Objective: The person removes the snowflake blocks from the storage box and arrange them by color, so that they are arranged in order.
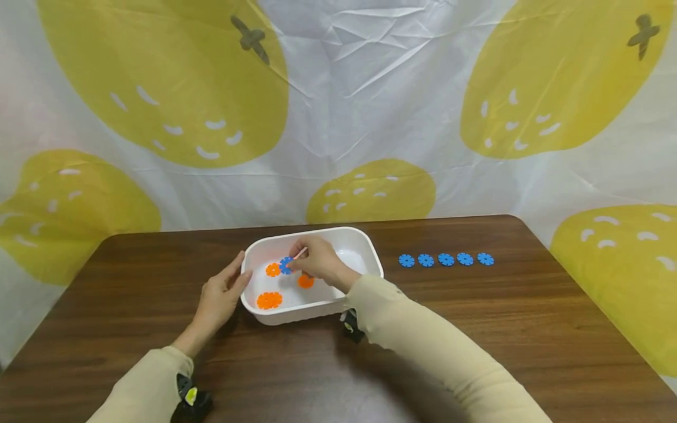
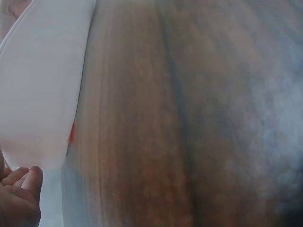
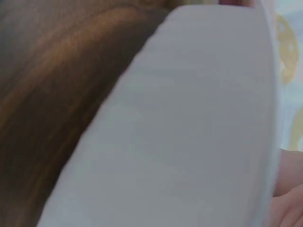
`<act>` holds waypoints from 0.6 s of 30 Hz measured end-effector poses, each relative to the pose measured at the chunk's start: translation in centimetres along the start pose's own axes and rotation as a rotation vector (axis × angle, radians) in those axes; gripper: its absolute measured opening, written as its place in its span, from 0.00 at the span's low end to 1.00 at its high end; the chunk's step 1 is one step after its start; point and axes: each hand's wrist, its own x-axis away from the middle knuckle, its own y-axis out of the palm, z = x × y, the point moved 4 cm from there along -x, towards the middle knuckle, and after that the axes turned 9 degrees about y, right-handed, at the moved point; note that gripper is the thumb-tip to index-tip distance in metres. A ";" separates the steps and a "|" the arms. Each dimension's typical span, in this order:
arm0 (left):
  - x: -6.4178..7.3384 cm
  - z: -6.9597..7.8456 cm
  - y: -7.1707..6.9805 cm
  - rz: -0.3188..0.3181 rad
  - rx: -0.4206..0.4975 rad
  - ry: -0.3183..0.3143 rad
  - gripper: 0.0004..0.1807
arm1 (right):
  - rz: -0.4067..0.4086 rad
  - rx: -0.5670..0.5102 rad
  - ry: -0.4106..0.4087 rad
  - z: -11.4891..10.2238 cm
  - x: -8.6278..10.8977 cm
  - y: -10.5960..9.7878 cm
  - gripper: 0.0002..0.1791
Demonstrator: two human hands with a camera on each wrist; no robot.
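Brown wood-grain table (image 1: 529,305), white cloth backdrop (image 1: 365,117) (creased up top), yellow fruit prints (image 1: 174,76)

Head view forward and down, wrist views close, white tub (image 1: 294,296) shared.

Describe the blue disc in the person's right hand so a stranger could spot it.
On the brown table stands a white tub. Over it, the right hand pinches the blue disc; its colour sets it apart from the orange discs nearby.
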 end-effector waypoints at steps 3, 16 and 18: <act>0.0 0.0 0.0 -0.001 -0.003 0.005 0.28 | 0.016 -0.029 0.003 0.1 0.4 -1.5 0.08; 0.0 -0.2 0.1 -0.011 0.006 -0.005 0.29 | 0.092 -0.105 0.018 2.1 2.6 -9.4 0.10; 0.0 -0.2 0.0 -0.012 0.005 -0.003 0.29 | 0.112 -0.112 0.023 2.7 3.0 -10.8 0.10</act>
